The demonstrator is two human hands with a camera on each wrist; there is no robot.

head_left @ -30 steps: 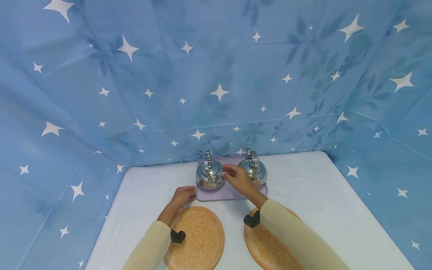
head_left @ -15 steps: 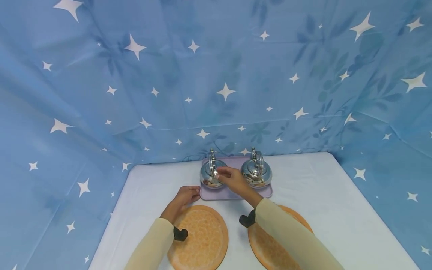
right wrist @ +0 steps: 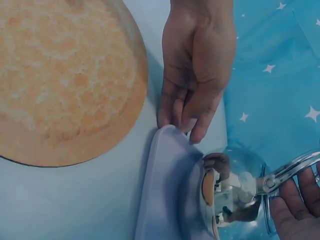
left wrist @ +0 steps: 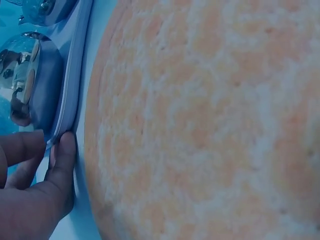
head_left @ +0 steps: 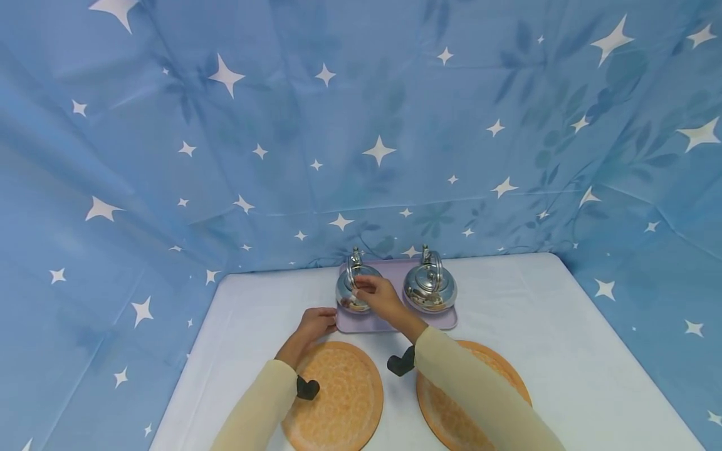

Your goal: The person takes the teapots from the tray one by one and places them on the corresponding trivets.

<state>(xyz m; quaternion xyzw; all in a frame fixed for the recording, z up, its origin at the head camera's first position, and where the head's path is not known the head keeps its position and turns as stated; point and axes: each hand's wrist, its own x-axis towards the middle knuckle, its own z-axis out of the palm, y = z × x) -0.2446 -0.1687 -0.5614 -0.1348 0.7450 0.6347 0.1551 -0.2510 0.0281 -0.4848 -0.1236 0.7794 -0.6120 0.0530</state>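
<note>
Two shiny metal kettles stand side by side on a lilac tray (head_left: 369, 324) at the back of the table. My left hand (head_left: 317, 324) holds the tray's near left corner; in the left wrist view, the thumb (left wrist: 65, 155) lies along the front edge and the fingers bend round the side. Over the left kettle (head_left: 351, 302) reaches my right hand (head_left: 383, 297), fingertips right at its upright loop handle. In the right wrist view, its fingers (right wrist: 295, 200) lie against the handle (right wrist: 290, 172). The right kettle (head_left: 430, 294) stands untouched, spout toward the back.
Two round orange placemats with a pale pattern, one left (head_left: 341, 401) and one right (head_left: 451, 413), lie in front of the tray under my forearms. A blue curtain (head_left: 282, 125) with white stars hangs close behind the white tabletop (head_left: 564, 351) and along both sides.
My right hand has moved left from between the kettles to the left kettle's handle. The left hand stays at the tray corner. The head view has shifted slightly.
</note>
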